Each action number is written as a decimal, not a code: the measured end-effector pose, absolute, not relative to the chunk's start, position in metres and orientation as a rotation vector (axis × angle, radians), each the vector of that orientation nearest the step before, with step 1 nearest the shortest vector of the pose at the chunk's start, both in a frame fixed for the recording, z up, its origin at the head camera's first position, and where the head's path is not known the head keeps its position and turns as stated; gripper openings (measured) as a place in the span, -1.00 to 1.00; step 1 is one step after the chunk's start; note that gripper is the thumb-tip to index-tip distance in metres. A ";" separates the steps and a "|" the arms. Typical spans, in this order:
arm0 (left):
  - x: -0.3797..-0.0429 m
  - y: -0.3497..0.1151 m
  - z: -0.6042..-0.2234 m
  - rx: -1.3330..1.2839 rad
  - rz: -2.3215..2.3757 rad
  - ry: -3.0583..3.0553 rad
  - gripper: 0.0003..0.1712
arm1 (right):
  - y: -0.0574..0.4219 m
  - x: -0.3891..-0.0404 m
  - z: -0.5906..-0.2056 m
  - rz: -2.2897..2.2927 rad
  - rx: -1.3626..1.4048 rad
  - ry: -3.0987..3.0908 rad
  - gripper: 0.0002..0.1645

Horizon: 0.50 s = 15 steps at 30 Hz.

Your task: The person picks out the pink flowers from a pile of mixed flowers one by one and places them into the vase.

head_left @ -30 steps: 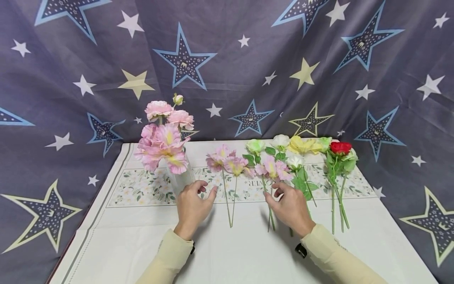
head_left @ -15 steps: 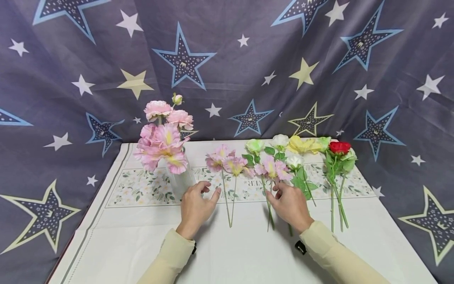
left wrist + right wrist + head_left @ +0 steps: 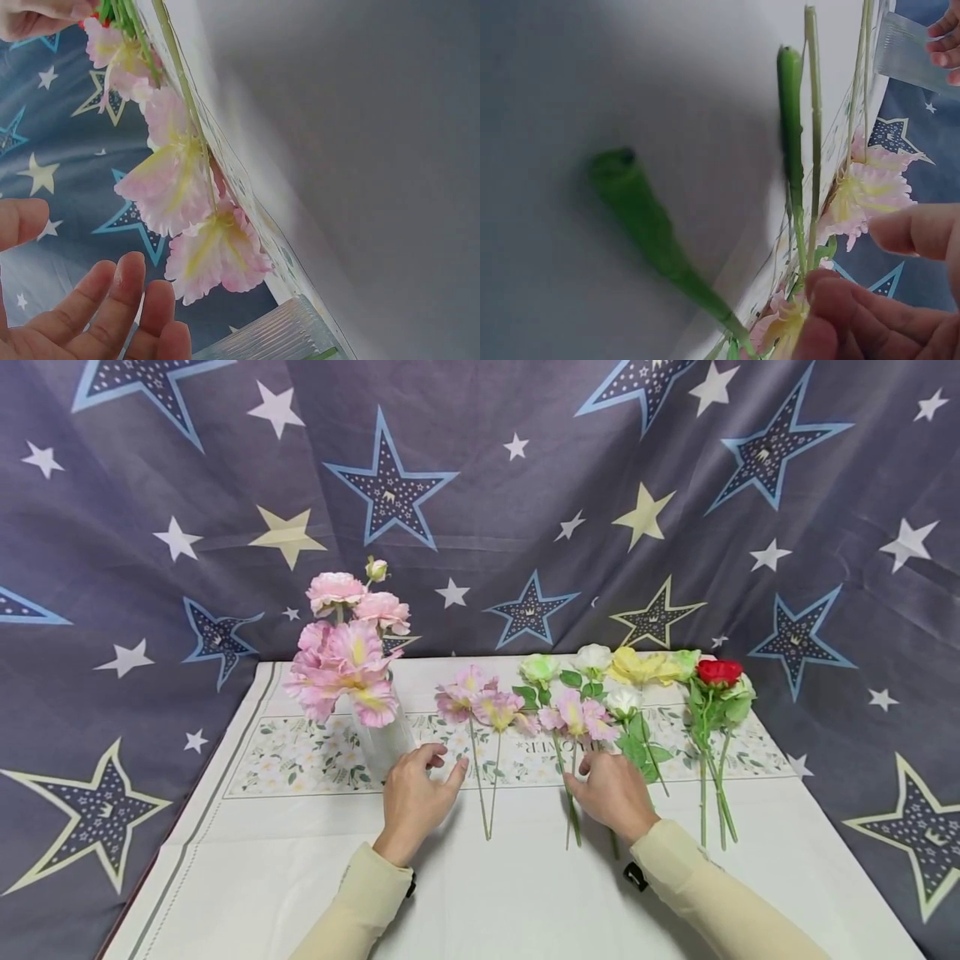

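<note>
My left hand (image 3: 420,797) hovers beside the clear ribbed vase (image 3: 384,747), with thumb and fingers apart and nothing between them. Pink artificial flowers (image 3: 341,664) stand upright in the vase. To the right of that hand lie two pink-and-yellow flowers (image 3: 498,710) with thin stems. My right hand (image 3: 617,789) is at the stems of another pink flower (image 3: 573,717). In the right wrist view its fingertips (image 3: 821,289) are close to a thin stem (image 3: 814,142), while the thumb (image 3: 919,229) stays apart. Whether the fingertips touch that stem I cannot tell.
White roses (image 3: 622,702), a pale green rose (image 3: 540,668) and a yellow flower (image 3: 641,667) lie towards the back. A red rose (image 3: 720,673) lies at the right with long green stems. A printed floral strip (image 3: 300,760) crosses the white tablecloth (image 3: 300,877); a star-patterned curtain (image 3: 480,510) hangs behind.
My left hand has shifted slightly right, away from the vase. My right hand's fingers have lowered a little towards the stems. The flowers have not visibly moved.
</note>
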State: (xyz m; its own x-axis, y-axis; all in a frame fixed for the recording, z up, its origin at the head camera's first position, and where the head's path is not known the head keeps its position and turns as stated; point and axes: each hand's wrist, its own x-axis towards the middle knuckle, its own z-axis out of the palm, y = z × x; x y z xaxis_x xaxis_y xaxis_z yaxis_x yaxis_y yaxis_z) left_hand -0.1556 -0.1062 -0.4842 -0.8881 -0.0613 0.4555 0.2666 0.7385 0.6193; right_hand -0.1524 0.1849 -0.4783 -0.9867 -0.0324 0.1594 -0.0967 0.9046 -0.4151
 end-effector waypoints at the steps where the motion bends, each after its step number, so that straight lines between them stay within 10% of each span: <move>1: -0.155 -0.106 -0.484 -0.155 -0.984 -2.487 -0.61 | 0.185 -0.153 -0.479 0.635 0.100 -2.940 -0.70; 15: -0.155 -0.106 -0.483 -0.141 -0.996 -2.498 -0.61 | 0.182 -0.159 -0.485 0.592 0.089 -3.057 -0.49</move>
State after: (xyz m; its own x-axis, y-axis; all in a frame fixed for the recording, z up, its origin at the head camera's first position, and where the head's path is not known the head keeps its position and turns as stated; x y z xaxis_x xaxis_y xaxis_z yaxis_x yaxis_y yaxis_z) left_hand -0.1547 -0.1064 -0.4826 -0.8958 -0.0684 0.4391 0.2525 0.7348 0.6296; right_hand -0.1593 0.1817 -0.4848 -0.9980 -0.0508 0.0367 -0.0608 0.9262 -0.3721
